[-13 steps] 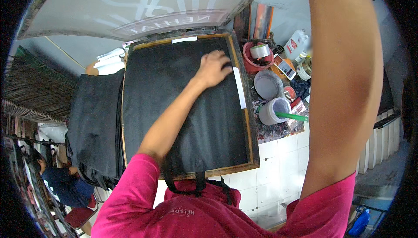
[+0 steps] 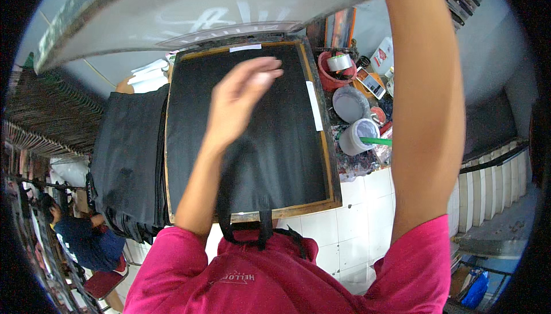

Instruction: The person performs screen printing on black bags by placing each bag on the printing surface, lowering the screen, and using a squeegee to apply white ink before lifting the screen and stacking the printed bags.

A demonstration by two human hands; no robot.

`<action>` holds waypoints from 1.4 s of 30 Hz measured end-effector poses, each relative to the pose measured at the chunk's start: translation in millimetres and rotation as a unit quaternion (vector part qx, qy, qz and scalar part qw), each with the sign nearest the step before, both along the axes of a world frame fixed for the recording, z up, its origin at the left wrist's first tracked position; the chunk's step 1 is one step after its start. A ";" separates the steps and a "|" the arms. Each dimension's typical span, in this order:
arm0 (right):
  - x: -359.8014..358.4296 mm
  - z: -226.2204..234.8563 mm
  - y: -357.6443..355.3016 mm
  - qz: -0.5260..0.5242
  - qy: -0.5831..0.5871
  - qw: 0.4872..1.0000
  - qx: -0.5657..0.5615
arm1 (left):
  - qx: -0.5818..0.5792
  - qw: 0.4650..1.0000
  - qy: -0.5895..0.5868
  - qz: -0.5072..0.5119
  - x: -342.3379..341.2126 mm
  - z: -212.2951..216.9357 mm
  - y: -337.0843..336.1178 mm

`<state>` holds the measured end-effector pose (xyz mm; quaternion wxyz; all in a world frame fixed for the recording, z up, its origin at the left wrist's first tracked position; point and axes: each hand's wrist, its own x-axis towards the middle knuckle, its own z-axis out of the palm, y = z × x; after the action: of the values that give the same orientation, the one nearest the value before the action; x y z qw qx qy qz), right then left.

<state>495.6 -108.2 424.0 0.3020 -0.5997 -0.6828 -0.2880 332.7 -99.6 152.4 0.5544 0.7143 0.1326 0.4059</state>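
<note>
A black fabric bag (image 2: 275, 153) lies flat on a wood-edged board (image 2: 328, 202), its handles (image 2: 265, 228) hanging over the near edge. My left hand (image 2: 238, 96) hovers above the bag, fingers stretched out and holding nothing. Above the far part of the board a framed printing screen (image 2: 138, 24) with pale lettering stands tilted up. My right arm (image 2: 427, 101) reaches up past the top of the view beside the screen; its hand is out of sight. White strips (image 2: 314, 106) sit along the board's far and right edges.
Left of the board is a stack of black bags (image 2: 129, 159). On the right are a red tub (image 2: 328, 80), a grey bowl (image 2: 351, 105), a white pot (image 2: 359, 137) with a green stick and a phone (image 2: 371, 82). A person (image 2: 86, 236) sits at the lower left.
My left hand has lifted off the bag's upper right and drawn back to the left. The screen has tilted lower, and my right arm has shifted left.
</note>
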 end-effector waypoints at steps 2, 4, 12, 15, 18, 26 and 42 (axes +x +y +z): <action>2.5 5.2 -43.3 0.014 0.029 0.977 -0.209 | -0.020 0.995 -0.100 0.016 -45.8 20.9 -9.7; -32.1 -24.2 -104.7 0.013 0.100 0.948 -0.302 | -0.062 0.987 -0.135 0.066 -111.0 27.5 -21.6; -47.7 -171.7 -80.1 0.065 0.250 0.943 -0.210 | -0.405 0.907 0.031 0.108 -269.9 -87.8 -133.6; 2.6 -230.3 10.4 -0.004 0.224 0.945 -0.238 | -0.566 0.821 -0.027 0.075 -267.2 -121.6 -152.4; 33.2 -296.7 97.7 -0.051 0.169 0.948 -0.264 | -0.683 0.723 -0.050 0.090 -258.0 -125.3 -147.4; 18.1 -339.7 207.2 -0.122 0.011 0.933 -0.339 | -0.693 0.708 0.091 0.100 -271.2 -124.8 -129.5; -43.8 -360.3 21.1 0.023 0.019 0.976 -0.215 | -0.625 0.753 0.204 0.025 -286.7 -134.6 -109.4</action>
<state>451.7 -87.2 63.7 0.1849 -0.6404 -0.7364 -0.1161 46.0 -209.0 17.8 0.8269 0.2711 0.4843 0.0908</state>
